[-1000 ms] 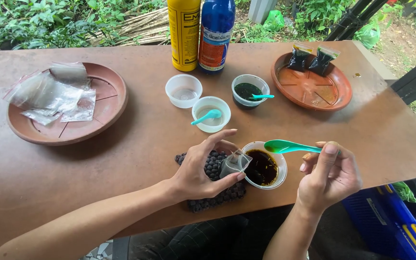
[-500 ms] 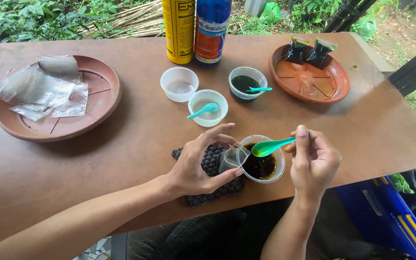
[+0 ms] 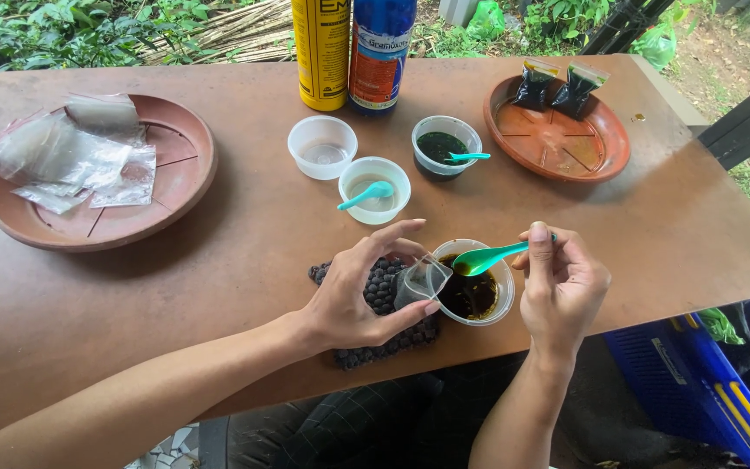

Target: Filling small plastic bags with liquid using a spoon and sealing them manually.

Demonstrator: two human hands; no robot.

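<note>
Pretty tight around the green spoon (image 3: 486,257): dark-liquid cup (image 3: 476,293) right under, small clear bag (image 3: 421,280) just left. 3 small cups (image 3: 375,188) crowd beyond. Bare table (image 3: 670,234) further right.

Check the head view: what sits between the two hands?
Between the left hand and right hand sits a clear cup of dark liquid. The green spoon reaches over it toward the small clear bag.

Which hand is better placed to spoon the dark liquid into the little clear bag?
Right. The right hand already holds the green spoon above the cup of dark liquid, its bowl right beside the small clear bag. The left hand is busy holding that bag open.
</note>
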